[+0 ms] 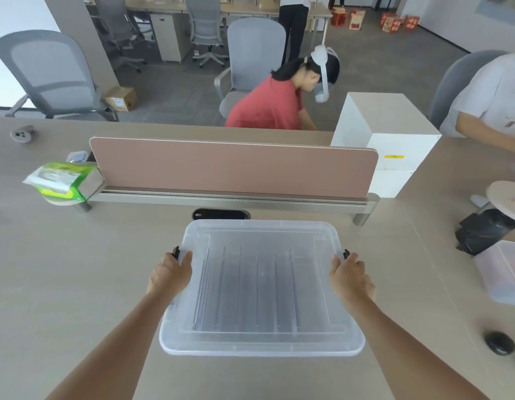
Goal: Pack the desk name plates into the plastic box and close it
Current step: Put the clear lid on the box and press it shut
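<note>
A person is leaning over a pale wooden desk (pixel 77 284), and a clear plastic box (pixel 262 287) is sitting in the lower middle of the frame with its lid (pixel 262 235) already lying on top. Through the lid, the desk name plates (pixel 250 287) are showing as a row of thin transparent sheets standing side by side inside the box, filling most of its width. The packing is looking finished; judging by the hands, only the latching is left.

The left hand (pixel 169 274) is pressing against the left edge of the box, fingers curled onto a dark clip (pixel 176 252). The right hand (pixel 351 277) is doing the same on the right edge at a second dark clip (pixel 346 254). Whether either clip is already snapping shut is not clear.

Beyond the box, a pink divider panel (pixel 233 168) is crossing the middle of the frame. At the right edge, another clear box (pixel 501 272) is sitting partly out of view, its contents impossible to make out.
</note>
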A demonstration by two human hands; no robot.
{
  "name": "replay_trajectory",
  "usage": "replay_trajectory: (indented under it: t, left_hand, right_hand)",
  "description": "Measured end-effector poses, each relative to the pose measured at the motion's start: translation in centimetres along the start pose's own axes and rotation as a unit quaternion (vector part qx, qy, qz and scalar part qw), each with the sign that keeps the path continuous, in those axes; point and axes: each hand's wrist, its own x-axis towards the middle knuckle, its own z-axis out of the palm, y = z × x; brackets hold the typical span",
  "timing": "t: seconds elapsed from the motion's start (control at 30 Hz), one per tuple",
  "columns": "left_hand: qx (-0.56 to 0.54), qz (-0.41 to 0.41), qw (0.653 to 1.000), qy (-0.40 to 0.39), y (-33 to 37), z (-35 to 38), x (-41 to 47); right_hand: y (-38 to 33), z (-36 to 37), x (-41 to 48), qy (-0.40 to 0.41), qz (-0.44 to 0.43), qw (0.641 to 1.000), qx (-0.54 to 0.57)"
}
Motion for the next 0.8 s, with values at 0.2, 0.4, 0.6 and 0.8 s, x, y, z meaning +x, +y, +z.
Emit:
replay_trajectory:
  t: [0.2,0.4,0.6,0.8]
  left_hand:
    - [0.043,0.006,0.999,0.028,1.6,0.2,-1.7]
    - [0.066,0.014,0.997,0.042,1.7,0.7,-1.9]
    - [0.079,0.007,0.996,0.043,2.0,0.7,-2.0]
    - [0.085,0.012,0.995,0.052,2.0,0.8,-2.0]
  right_hand:
    - [-0.6,0.1,0.0,0.005,0.011,1.000,0.029]
    - [-0.7,0.3,-0.4,0.016,0.008,1.000,0.009]
    - [-0.9,0.2,-0.8,0.026,-0.001,1.000,-0.002]
    - [-0.8,0.3,-0.6,0.036,0.000,0.999,0.002]
